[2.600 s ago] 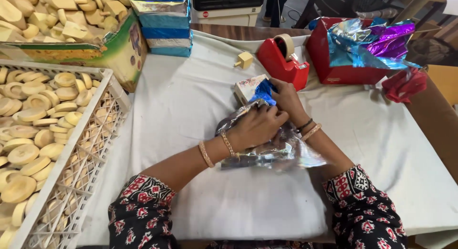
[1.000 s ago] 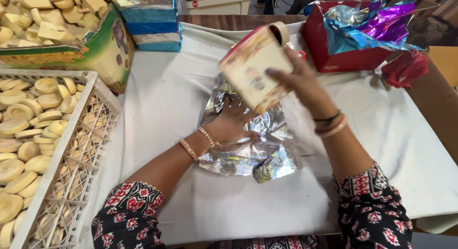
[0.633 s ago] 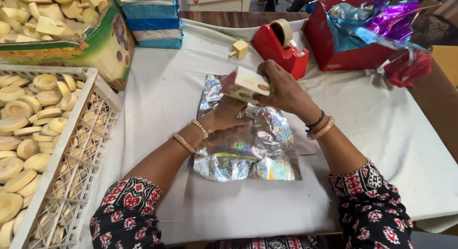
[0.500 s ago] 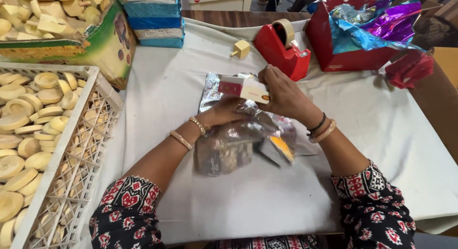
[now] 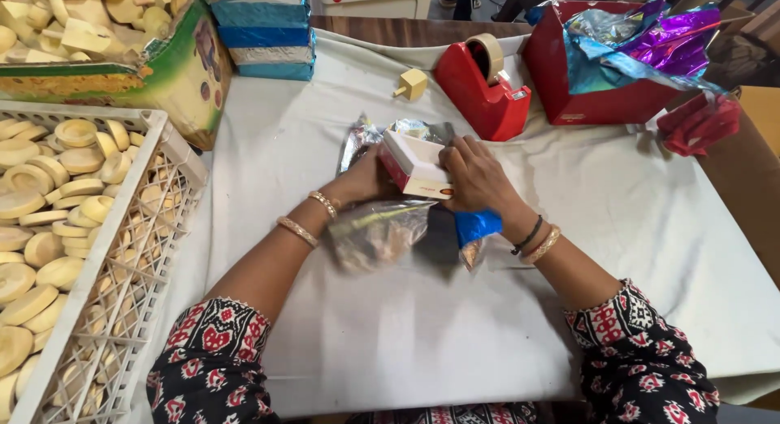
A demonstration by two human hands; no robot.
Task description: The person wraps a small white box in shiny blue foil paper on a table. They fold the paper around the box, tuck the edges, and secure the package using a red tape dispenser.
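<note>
Head view: your left hand and right hand grip the small box, fingers closed, over the foil sheet mid-counter; a slack hold could crease or tear that foil.

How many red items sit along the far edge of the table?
3: a red tape dispenser, a red box of coloured foil to its right, and a red object at far right. Others may be out of frame.

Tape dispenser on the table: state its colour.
Red tape dispenser, head view.
</note>
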